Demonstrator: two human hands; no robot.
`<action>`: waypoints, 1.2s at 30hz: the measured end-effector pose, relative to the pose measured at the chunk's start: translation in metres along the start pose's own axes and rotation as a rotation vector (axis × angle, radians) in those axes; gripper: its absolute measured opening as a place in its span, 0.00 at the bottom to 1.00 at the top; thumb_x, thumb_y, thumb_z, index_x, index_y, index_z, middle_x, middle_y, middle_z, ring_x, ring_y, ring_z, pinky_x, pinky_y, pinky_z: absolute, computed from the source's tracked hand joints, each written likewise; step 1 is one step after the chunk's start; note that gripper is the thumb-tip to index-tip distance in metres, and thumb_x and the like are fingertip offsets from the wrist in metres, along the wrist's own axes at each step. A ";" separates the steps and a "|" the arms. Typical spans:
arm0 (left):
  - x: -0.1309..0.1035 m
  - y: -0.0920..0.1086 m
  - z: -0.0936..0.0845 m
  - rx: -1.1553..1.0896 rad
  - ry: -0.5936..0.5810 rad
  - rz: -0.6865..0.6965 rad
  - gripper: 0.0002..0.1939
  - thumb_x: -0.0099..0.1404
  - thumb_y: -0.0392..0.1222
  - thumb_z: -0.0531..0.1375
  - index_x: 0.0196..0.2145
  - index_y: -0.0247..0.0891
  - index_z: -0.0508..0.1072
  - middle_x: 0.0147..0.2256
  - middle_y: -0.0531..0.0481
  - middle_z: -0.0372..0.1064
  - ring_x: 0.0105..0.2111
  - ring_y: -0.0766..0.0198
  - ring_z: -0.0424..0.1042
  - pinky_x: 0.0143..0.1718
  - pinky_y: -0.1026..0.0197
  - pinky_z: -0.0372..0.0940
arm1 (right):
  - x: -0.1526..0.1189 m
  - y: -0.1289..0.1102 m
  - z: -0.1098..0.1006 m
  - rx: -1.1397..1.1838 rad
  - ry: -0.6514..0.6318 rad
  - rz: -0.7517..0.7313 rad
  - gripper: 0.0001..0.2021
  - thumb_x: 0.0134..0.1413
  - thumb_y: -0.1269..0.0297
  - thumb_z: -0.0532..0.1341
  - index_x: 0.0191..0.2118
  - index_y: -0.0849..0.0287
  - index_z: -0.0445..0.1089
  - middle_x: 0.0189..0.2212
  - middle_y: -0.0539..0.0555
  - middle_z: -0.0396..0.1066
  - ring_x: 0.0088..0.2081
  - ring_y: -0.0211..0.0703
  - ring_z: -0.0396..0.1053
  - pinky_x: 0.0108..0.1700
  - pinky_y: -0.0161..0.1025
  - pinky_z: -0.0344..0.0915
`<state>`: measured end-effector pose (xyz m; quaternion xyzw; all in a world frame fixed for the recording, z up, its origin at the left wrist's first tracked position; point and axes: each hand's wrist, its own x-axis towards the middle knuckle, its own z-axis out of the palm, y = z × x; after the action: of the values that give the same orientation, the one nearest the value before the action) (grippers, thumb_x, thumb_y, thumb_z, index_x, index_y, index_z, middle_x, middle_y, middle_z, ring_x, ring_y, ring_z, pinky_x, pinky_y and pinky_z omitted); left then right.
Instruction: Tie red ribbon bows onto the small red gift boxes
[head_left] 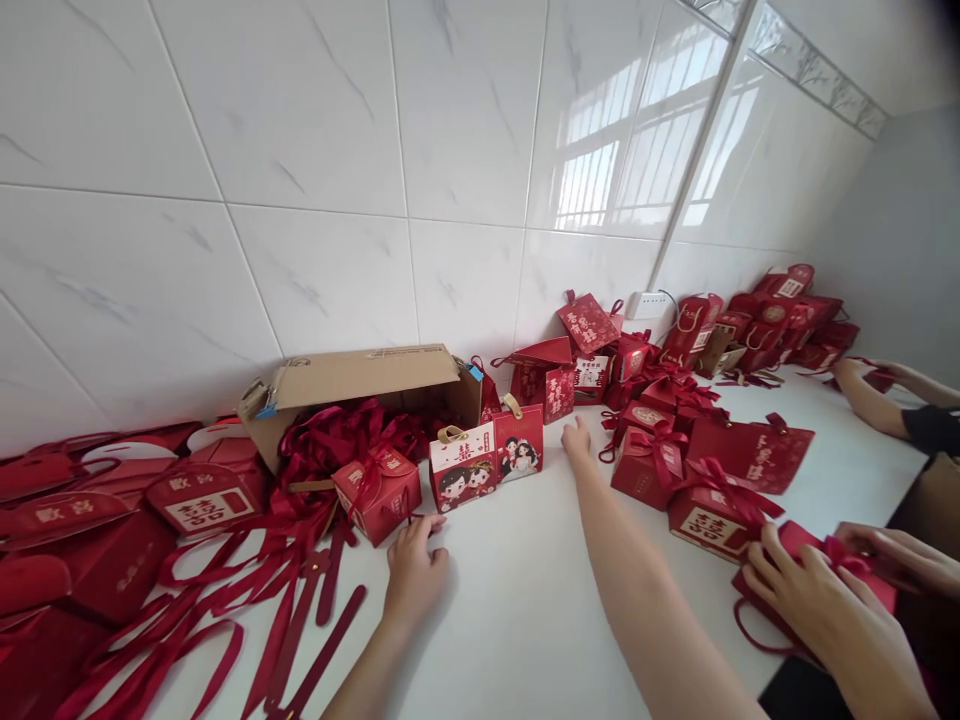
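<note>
My left hand (415,568) rests on the white table, its fingertips beside the lower corner of a red box with a ribbon bow (381,492); thumb and fingers are apart and hold nothing. Two small boxes stand side by side near the middle: a cream-topped one with cartoon figures (465,468) and a red one with a cartoon couple (519,446). To the right of them my right hand (577,440) reaches over the table, small in the view. Its fingers look curled, but whether anything is between them cannot be made out.
An open cardboard box (367,378) holds dark red ribbons. Red boxes (210,490), loose ribbons and straps (326,635) cover the left. More gift boxes (649,465) line the right. Another person's hands (817,600) handle a red box; another person's arms (874,395) are farther back.
</note>
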<state>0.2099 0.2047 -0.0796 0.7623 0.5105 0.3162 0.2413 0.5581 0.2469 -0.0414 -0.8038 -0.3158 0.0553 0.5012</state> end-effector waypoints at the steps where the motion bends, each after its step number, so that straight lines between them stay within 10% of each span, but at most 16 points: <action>1: 0.000 0.000 0.000 -0.003 -0.001 0.003 0.20 0.50 0.26 0.52 0.40 0.40 0.71 0.38 0.46 0.72 0.45 0.52 0.69 0.51 0.47 0.58 | -0.013 0.006 0.001 0.028 0.000 0.042 0.16 0.62 0.60 0.58 0.52 0.61 0.64 0.48 0.57 0.66 0.44 0.45 0.69 0.45 0.46 0.70; 9: -0.003 -0.001 0.003 -0.044 0.029 -0.013 0.29 0.54 0.27 0.51 0.55 0.38 0.63 0.41 0.45 0.71 0.45 0.57 0.69 0.52 0.51 0.59 | -0.077 -0.001 0.010 0.254 0.020 0.194 0.16 0.63 0.60 0.57 0.52 0.62 0.64 0.46 0.57 0.67 0.42 0.43 0.69 0.43 0.45 0.70; 16: -0.004 0.000 0.001 0.011 -0.058 -0.002 0.33 0.54 0.29 0.52 0.59 0.39 0.63 0.42 0.45 0.71 0.46 0.54 0.67 0.54 0.49 0.55 | -0.087 -0.069 -0.017 0.411 -0.003 0.052 0.15 0.64 0.58 0.54 0.51 0.62 0.63 0.43 0.56 0.67 0.38 0.40 0.69 0.38 0.40 0.69; 21: -0.009 0.005 -0.001 0.066 -0.134 0.067 0.32 0.52 0.32 0.54 0.55 0.53 0.69 0.46 0.48 0.70 0.49 0.48 0.63 0.54 0.44 0.53 | -0.147 -0.117 0.006 0.366 -0.429 -0.198 0.11 0.57 0.67 0.54 0.44 0.55 0.69 0.33 0.50 0.71 0.34 0.39 0.69 0.34 0.34 0.65; 26: -0.015 0.009 -0.004 0.093 -0.185 0.129 0.19 0.53 0.34 0.56 0.40 0.47 0.79 0.49 0.47 0.69 0.51 0.46 0.61 0.54 0.42 0.52 | -0.201 -0.112 0.050 0.143 -0.775 -0.262 0.23 0.41 0.75 0.60 0.47 0.53 0.70 0.23 0.49 0.70 0.28 0.44 0.69 0.32 0.36 0.62; 31: -0.018 0.009 -0.007 0.074 -0.179 0.145 0.20 0.53 0.32 0.55 0.41 0.47 0.78 0.51 0.49 0.68 0.52 0.49 0.61 0.54 0.44 0.53 | -0.177 -0.090 0.063 -0.024 -0.732 -0.255 0.32 0.49 0.73 0.58 0.61 0.60 0.53 0.27 0.50 0.72 0.35 0.45 0.71 0.41 0.38 0.63; 36: -0.020 0.009 -0.007 0.064 -0.178 0.150 0.18 0.53 0.32 0.56 0.39 0.45 0.77 0.50 0.48 0.69 0.52 0.50 0.61 0.55 0.44 0.52 | -0.133 -0.058 0.062 -0.088 -0.575 -0.229 0.17 0.60 0.62 0.58 0.53 0.63 0.63 0.41 0.56 0.70 0.42 0.45 0.70 0.47 0.47 0.65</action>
<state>0.2049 0.1836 -0.0735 0.8308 0.4382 0.2481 0.2369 0.4013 0.2375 -0.0539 -0.7353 -0.5352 0.2096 0.3592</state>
